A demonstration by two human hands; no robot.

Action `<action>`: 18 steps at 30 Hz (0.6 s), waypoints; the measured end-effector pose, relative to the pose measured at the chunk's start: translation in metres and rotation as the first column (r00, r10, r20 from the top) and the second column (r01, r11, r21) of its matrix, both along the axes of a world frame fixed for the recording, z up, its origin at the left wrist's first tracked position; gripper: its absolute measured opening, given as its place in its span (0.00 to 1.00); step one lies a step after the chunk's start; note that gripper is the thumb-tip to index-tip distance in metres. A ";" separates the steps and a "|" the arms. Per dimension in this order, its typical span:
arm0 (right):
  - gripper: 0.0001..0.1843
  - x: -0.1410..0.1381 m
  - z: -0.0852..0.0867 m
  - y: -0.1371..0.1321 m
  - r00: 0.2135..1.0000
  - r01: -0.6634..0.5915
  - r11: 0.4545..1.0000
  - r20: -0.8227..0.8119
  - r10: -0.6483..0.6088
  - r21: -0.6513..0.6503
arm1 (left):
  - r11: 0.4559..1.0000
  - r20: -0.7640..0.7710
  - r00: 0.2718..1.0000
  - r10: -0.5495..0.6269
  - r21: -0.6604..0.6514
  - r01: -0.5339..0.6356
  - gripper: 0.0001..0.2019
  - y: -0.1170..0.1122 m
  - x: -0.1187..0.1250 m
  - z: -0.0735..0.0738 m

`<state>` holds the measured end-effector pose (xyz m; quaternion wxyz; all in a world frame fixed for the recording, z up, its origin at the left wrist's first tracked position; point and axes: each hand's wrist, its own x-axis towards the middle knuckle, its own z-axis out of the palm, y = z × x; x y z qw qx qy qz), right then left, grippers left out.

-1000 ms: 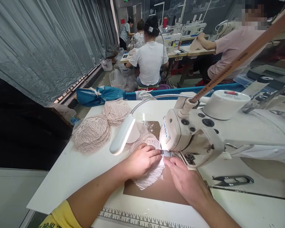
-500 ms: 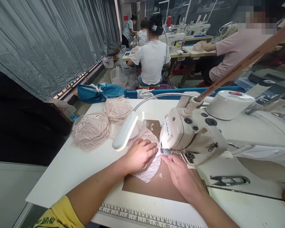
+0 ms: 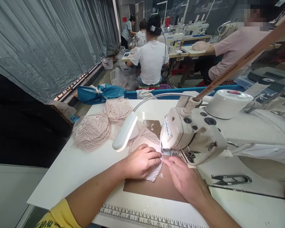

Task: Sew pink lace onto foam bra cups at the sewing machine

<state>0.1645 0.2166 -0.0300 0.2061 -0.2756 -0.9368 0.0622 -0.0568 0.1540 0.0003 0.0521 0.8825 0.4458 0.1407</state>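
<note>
A pale pink lace bra cup [image 3: 150, 136] lies on the brown plate [image 3: 154, 190] at the sewing machine [image 3: 178, 129], its right edge by the presser foot. My left hand [image 3: 142, 161] rests over the cup, fingers closed together and gripping the fabric near the needle area. Just right of the foot, my right hand [image 3: 184, 177] has thumb and forefinger pinched at the cup's edge. The needle itself is hard to make out. Beneath my left hand, part of the cup is hidden.
Stacked lace cups [image 3: 92, 131] lie at the table's left, with another stack [image 3: 118, 110] behind. A white lamp [image 3: 125, 131] hangs over the work. Thread snips [image 3: 232, 180] lie on the right; a printed ruler [image 3: 137, 217] runs along the front. Co-workers sit beyond.
My left hand has shifted slightly right and down, toward the needle, turning the cup. More of the cup's smooth inner side shows. My right hand stays close to the foot.
</note>
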 end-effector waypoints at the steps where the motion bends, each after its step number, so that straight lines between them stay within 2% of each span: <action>1: 0.21 -0.001 0.001 0.000 1.000 -0.009 1.000 -0.005 0.009 -0.002 | 1.000 0.005 1.000 0.005 -0.004 -0.005 0.18 0.000 0.000 0.000; 5: 0.20 -0.003 0.007 0.000 0.999 -0.030 1.000 -0.032 0.030 0.000 | 0.998 0.016 0.998 0.057 -0.005 -0.056 0.17 0.001 0.004 0.000; 11: 0.20 -0.004 0.008 -0.001 0.999 -0.033 0.999 -0.038 0.034 0.033 | 0.989 0.001 0.989 0.151 -0.001 -0.151 0.16 0.004 0.010 -0.008; 18: 0.21 -0.005 0.008 -0.001 0.998 -0.059 0.993 0.003 0.059 0.104 | 0.985 -0.067 0.983 0.169 -0.020 -0.171 0.19 0.006 0.009 -0.007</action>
